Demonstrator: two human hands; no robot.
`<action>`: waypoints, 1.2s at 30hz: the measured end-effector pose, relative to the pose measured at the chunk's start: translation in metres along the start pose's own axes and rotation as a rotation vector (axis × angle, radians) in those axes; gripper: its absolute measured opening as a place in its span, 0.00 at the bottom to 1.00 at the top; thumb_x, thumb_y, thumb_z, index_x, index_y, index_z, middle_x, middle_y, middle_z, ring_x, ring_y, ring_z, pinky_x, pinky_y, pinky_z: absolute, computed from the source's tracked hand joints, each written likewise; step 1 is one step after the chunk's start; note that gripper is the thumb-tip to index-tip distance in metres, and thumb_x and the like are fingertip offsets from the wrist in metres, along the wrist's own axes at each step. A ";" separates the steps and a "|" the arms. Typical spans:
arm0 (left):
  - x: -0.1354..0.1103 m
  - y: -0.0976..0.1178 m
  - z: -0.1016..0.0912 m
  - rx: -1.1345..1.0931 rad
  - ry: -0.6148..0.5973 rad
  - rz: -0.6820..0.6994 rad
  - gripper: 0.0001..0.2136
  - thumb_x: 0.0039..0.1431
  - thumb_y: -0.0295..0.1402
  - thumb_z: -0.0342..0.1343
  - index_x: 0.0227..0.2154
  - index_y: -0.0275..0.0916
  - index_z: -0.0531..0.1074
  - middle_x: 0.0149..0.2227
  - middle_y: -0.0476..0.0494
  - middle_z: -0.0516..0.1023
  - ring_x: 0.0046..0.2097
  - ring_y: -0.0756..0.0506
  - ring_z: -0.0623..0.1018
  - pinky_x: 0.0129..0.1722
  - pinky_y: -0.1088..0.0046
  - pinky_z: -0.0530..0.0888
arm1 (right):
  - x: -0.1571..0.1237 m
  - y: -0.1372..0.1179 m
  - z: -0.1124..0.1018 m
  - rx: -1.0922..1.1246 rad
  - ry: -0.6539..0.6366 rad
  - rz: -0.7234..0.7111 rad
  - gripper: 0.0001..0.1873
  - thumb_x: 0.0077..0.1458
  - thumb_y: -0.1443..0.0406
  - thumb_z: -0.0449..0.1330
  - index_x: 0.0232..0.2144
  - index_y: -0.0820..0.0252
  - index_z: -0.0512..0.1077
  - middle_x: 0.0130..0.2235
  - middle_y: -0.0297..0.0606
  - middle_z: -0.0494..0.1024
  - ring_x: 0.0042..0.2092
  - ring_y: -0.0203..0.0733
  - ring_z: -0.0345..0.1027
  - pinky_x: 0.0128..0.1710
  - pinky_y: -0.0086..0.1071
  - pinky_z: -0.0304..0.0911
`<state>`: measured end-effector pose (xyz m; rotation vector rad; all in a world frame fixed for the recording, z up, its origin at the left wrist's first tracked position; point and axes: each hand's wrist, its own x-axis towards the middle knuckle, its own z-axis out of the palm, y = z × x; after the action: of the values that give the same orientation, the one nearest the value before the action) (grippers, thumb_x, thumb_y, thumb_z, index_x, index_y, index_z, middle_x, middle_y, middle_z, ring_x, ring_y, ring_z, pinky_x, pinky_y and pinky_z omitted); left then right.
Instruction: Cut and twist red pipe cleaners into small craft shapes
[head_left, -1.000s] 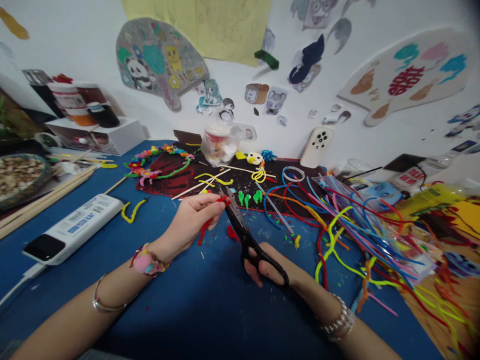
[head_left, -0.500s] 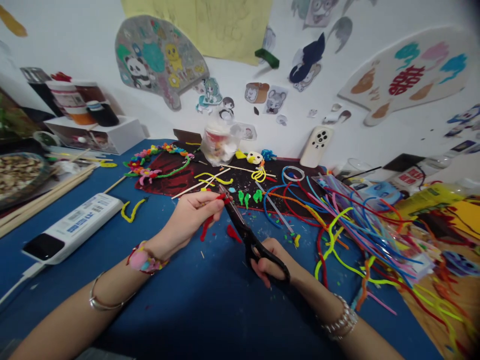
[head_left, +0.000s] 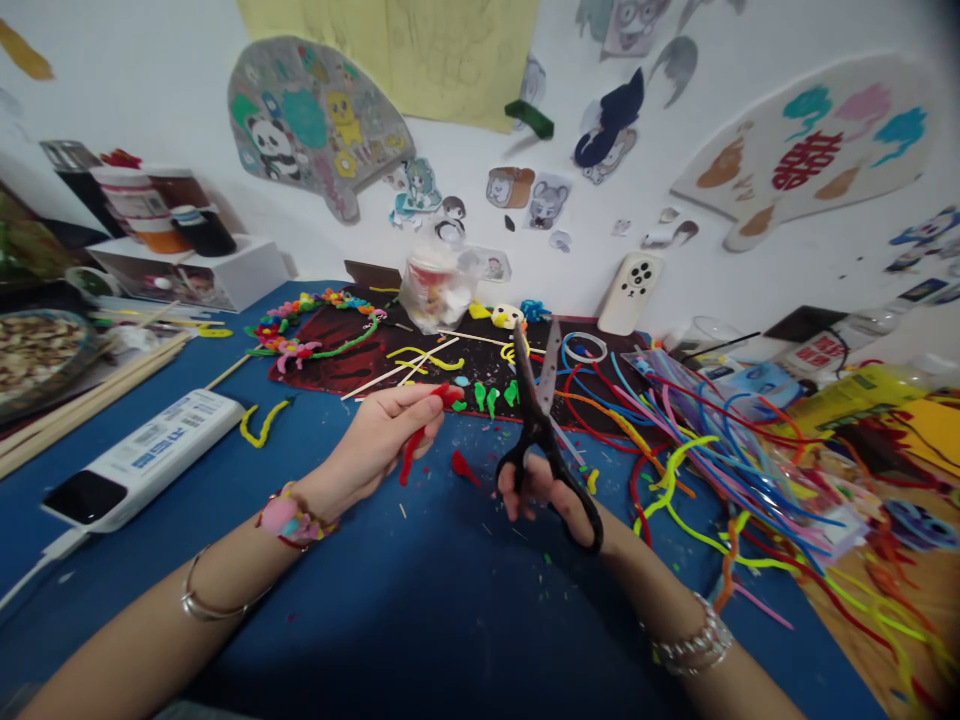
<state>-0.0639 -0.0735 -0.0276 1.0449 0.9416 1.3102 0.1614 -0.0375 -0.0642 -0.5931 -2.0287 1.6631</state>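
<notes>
My left hand (head_left: pixel 379 440) pinches a short red pipe cleaner (head_left: pixel 420 437) above the blue table (head_left: pixel 360 610); its fingers are closed round it. My right hand (head_left: pixel 544 495) grips black-handled scissors (head_left: pixel 541 415), held upright with the blades parted and pointing away from me, a little to the right of the red piece. A small red offcut (head_left: pixel 463 466) lies on the table between my hands.
A big tangle of coloured pipe cleaners (head_left: pixel 720 450) covers the right side. A dark mat (head_left: pixel 345 350) with a flower garland (head_left: pixel 311 320), wooden sticks and green bits lies ahead. A white power strip (head_left: pixel 142 455) sits left, a plastic cup (head_left: pixel 431 290) and a phone (head_left: pixel 634 292) stand by the wall.
The scissors have swung away from the red pipe cleaner to the right and now stand upright with the blades apart. My left hand has stayed in place.
</notes>
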 end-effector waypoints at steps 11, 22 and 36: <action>-0.002 -0.010 0.011 -0.090 -0.138 -0.148 0.15 0.58 0.37 0.51 0.46 0.38 0.69 0.25 0.52 0.61 0.21 0.57 0.58 0.18 0.80 0.55 | -0.009 0.014 -0.058 -1.225 0.618 0.391 0.20 0.48 0.52 0.56 0.35 0.63 0.72 0.34 0.46 0.72 0.34 0.47 0.67 0.32 0.35 0.59; -0.016 -0.027 0.022 0.708 -0.172 0.281 0.23 0.59 0.28 0.47 0.58 0.45 0.54 0.35 0.47 0.75 0.31 0.50 0.69 0.37 0.73 0.67 | -0.001 -0.015 0.008 -0.310 0.419 -0.188 0.10 0.52 0.62 0.59 0.38 0.56 0.73 0.38 0.39 0.74 0.40 0.40 0.67 0.39 0.35 0.64; -0.026 -0.038 0.032 0.658 -0.126 0.259 0.06 0.57 0.30 0.51 0.37 0.39 0.68 0.32 0.46 0.75 0.30 0.51 0.74 0.30 0.77 0.69 | -0.001 -0.008 0.023 -0.105 0.513 -0.230 0.03 0.48 0.67 0.62 0.29 0.58 0.73 0.32 0.37 0.73 0.35 0.39 0.68 0.37 0.34 0.64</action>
<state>-0.0243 -0.1002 -0.0561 1.7830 1.2039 1.1387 0.1482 -0.0573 -0.0603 -0.7073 -1.7347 1.1333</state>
